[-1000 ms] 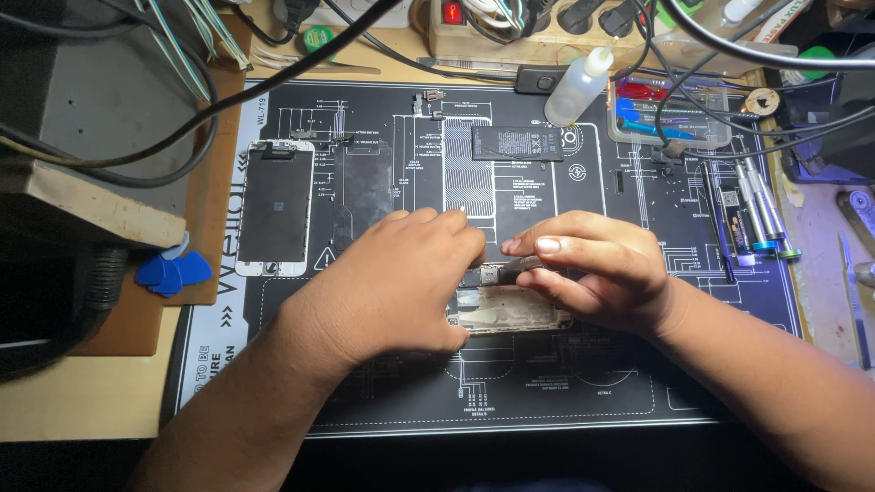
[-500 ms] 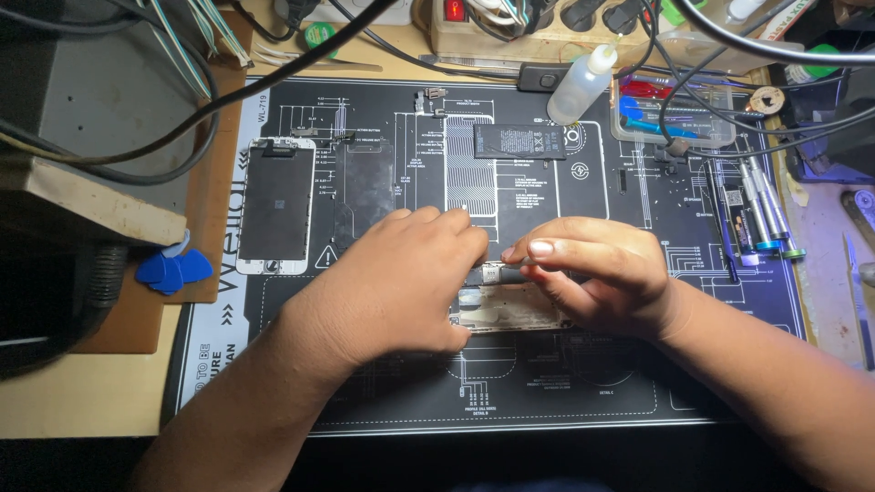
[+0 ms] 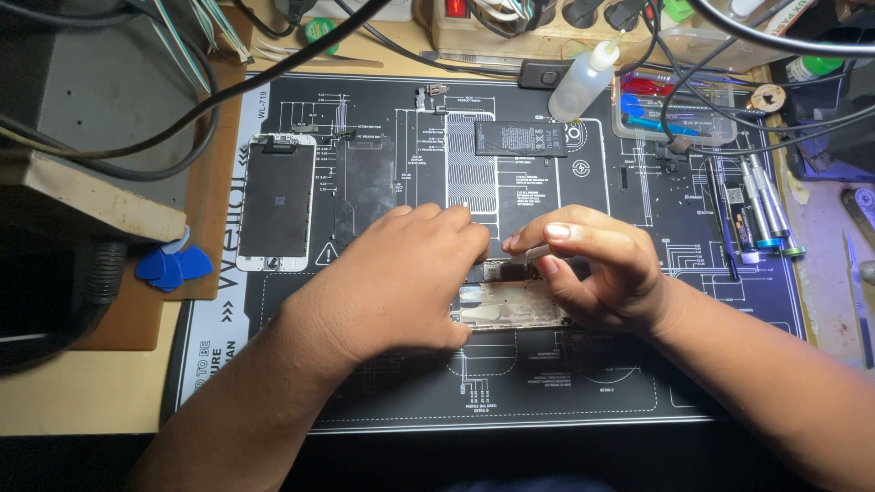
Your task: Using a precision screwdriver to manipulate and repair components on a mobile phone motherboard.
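The left hand (image 3: 401, 282) presses down on an opened phone (image 3: 510, 305) at the mat's (image 3: 273, 364) centre, fingers curled over it. The right hand (image 3: 592, 269), at three o'clock, pinches a thin metal tool (image 3: 531, 255) touching the phone's top edge.

Work mat (image 3: 273, 383): matt rubbery black. Phone frame (image 3: 510, 305): bare dull metal. Squeeze bottle (image 3: 583, 82): translucent, probably plastic.

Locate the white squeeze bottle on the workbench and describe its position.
In the head view, the white squeeze bottle lies tilted at the top of the black repair mat, right of centre, between the flat black battery and the clear parts tray.
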